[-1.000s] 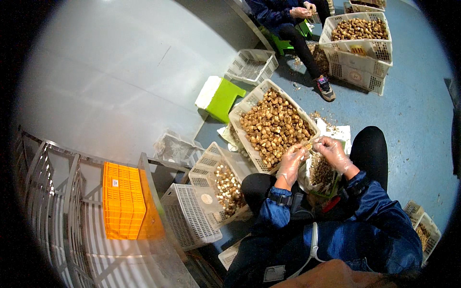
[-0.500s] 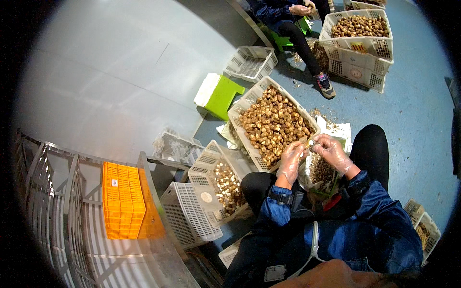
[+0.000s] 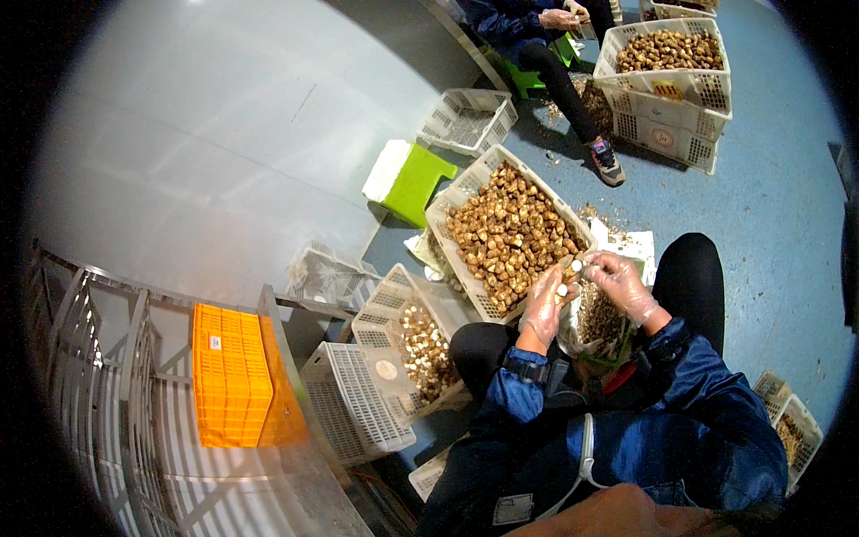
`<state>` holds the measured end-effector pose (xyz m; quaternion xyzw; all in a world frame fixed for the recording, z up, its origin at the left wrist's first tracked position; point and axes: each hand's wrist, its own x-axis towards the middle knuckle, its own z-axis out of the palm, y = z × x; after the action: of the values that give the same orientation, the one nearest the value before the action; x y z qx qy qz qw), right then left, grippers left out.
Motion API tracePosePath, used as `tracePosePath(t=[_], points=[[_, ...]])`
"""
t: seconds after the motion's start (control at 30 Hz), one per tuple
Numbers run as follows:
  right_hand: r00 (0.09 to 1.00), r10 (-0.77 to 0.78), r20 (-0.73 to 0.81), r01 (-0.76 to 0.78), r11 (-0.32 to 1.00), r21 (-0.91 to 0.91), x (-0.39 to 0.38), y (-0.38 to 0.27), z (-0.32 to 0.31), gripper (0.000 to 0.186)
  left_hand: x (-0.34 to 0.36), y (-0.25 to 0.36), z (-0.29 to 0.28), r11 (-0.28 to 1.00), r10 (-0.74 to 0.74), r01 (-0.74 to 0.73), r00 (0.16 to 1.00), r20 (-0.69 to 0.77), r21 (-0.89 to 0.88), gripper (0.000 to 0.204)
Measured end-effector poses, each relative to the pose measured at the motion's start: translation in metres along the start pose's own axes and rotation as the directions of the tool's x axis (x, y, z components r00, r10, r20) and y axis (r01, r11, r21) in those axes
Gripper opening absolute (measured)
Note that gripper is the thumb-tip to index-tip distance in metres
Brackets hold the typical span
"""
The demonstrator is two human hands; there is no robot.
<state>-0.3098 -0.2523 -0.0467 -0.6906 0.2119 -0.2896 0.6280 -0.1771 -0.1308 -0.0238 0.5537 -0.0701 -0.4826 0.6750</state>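
My left hand (image 3: 541, 309), in a clear plastic glove, is closed around small brown mushrooms (image 3: 561, 292) with white ends. My right hand (image 3: 622, 286), also gloved, pinches at a piece beside the left fingertips. Both hands are over the near corner of a white crate (image 3: 456, 195) piled with brown mushrooms, above a lined container of small brown bits (image 3: 595, 318) between my knees. To the left, another white crate (image 3: 376, 327) holds mushrooms showing white ends.
A co-worker (image 3: 550, 63) sits at the top beside stacked full crates (image 3: 662, 125). A green stool (image 3: 420, 183), empty white crates (image 3: 461, 121) and a metal rack (image 3: 139, 367) with an orange crate (image 3: 228, 376) are leftward. Scraps lie on the blue floor (image 3: 769, 233).
My hands have turned slightly, fingertips still meeting; white ends of the held pieces now show more clearly in my left hand. The co-worker's hands have shifted a little.
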Motion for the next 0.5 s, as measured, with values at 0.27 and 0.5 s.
tracePosePath(t=[0.27, 0.5], points=[[0.999, -0.036, -0.01, 0.036, 0.999, -0.023, 0.0, -0.007, 0.004, 0.02, 0.005, -0.008, -0.009, 0.961, 0.078, -0.099, 0.993, 0.09, 0.256, 0.041], [0.992, 0.123, -0.003, -0.121, 0.982, 0.145, 0.004, 0.01, -0.001, 0.018, 0.0, -0.002, 0.001, 0.979, 0.042, -0.064, 0.992, 0.117, 0.192, 0.035]])
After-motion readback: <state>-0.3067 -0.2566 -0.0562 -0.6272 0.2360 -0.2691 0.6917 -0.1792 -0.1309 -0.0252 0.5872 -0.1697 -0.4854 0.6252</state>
